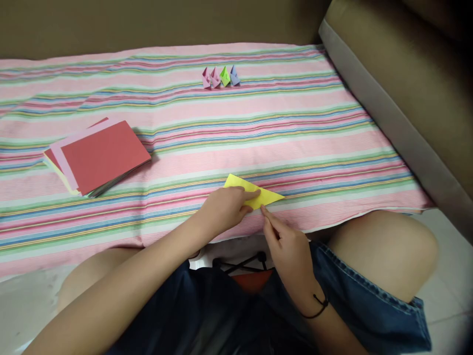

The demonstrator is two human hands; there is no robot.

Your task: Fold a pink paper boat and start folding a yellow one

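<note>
A folded piece of yellow paper (271,196) lies near the front edge of the striped cloth, one sharp corner pointing right. My left hand (228,204) covers its left part, with the index finger pressed along the top and the thumb at the lower edge. At that same lower edge, my right hand (286,239) has its fingers bent together, the fingertips touching the paper. What lies under the left palm is hidden.
Several small folded paper pieces (225,76) in pink, green and blue stand in a row at the back. To the left rests a stack of coloured paper (107,158), red on top. Behind the striped cloth (314,148) is a brown backrest; a padded armrest (399,103) borders the right.
</note>
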